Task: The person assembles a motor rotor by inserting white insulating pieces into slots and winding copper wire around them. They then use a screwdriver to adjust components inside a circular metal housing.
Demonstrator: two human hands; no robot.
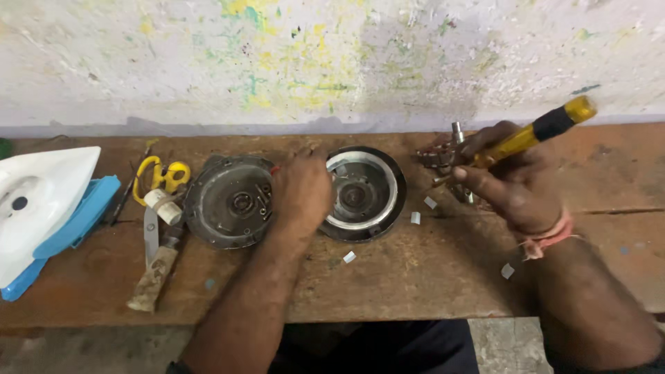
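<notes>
Yellow screwdriver point(533, 134) in R hand point(516, 187).

I'm looking at a small repair workshop. A worn, scratched wooden workbench point(429, 277) stands against a paint-splattered white wall point(332, 62), with yellow-handled scissors point(161, 176) and a white-and-blue clothes iron point(41, 208) near its left edge.

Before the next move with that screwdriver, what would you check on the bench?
1. Screwdriver firmly held: ok, the right hand is wrapped around its yellow and black handle.
2. Round housing steadied: ok, the left hand rests on its left rim.
3. Screwdriver tip seated on a screw: cannot tell, the fingers hide it.
4. Second round part out of the way: ok, flat to the left, beside the left hand.
5. Loose white bits cleared: not ok, several lie scattered on the wooden bench.
</notes>
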